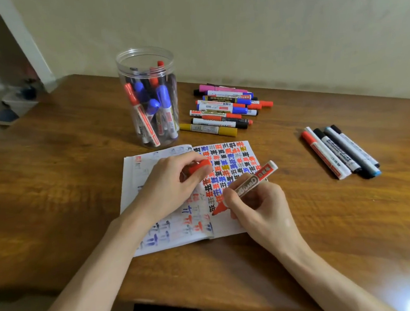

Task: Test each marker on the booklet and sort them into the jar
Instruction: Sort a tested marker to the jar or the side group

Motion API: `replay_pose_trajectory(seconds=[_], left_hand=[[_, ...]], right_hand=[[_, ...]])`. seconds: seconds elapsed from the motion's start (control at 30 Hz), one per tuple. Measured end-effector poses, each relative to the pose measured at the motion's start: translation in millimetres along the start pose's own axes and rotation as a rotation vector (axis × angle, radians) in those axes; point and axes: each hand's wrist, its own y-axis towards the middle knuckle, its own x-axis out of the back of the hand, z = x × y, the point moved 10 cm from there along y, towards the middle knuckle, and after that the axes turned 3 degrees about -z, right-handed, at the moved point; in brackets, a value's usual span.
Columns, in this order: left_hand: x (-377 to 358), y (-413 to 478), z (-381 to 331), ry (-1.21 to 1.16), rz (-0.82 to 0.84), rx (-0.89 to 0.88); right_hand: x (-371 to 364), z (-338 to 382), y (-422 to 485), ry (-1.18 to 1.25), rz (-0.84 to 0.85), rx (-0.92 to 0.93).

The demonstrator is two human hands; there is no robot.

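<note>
An open booklet [231, 227] lies on the wooden table, its right page covered in rows of red, blue and black marks. My right hand [257, 205] grips an uncapped red whiteboard marker [250, 181], with its tip touching the page near the booklet's middle. My left hand [171, 182] rests on the left page and pinches the marker's red cap [200, 166]. Behind the booklet stands a clear plastic jar [146, 61] holding several red, blue and black markers.
A loose pile of markers [224, 107] lies to the right of the jar. Several more markers [341, 152] lie side by side at the far right. A wall runs behind the wooden table [54, 191]; the table's front edge is close to my body.
</note>
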Motion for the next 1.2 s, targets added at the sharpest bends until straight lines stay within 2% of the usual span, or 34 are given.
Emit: replay_pose_trajectory(seconds=[0.47, 0.73, 1.0, 1.2], left_hand=[[0.6, -1.2, -0.8, -0.013, 0.006, -0.01], [2.3, -0.9, -1.3, -0.024, -0.015, -0.022], [7.5, -1.8, -4.0, -0.058, -0.057, -0.035], [9.8, -1.8, -4.3, -0.084, -0.072, -0.044]], right_hand=[[0.7, 2.1, -1.9, -0.089, -0.018, 0.075], [6.6, -0.2, -0.1, -0.061, -0.042, 0.054], [0.2, 1.5, -2.5, -0.081, 0.008, 0.062], [5.5, -5.6, -0.4, -0.087, -0.038, 0.026]])
